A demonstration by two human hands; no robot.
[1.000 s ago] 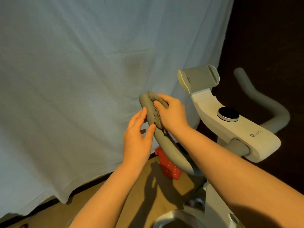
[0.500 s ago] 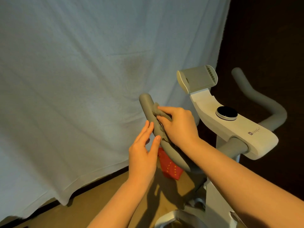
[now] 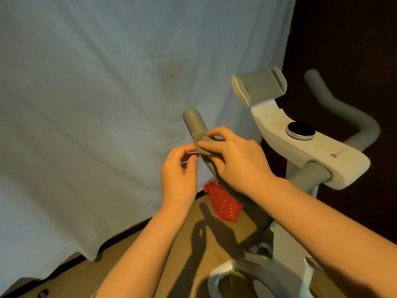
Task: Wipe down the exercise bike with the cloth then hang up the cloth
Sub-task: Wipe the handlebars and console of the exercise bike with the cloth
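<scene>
We observe two bare forearms entering from below, the left hand [image 3: 179,179] and right hand [image 3: 238,162] both uncovered: no sleeve, glove, ring, watch or bracelet appears on either limb.

Both forearms reaching forward, right hand [image 3: 236,160] with fingers curled in a grip, left hand [image 3: 179,175] beside it, fingers loosely bent

Dim warm light; hard shadows on floor [image 3: 150,265]; wide-angle edge distortion.

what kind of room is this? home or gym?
Probably a home room or a makeshift recording corner, not a gym: a lone exercise bike, a white sheet hung as a backdrop, and a red pouch on the wooden floor.
</scene>
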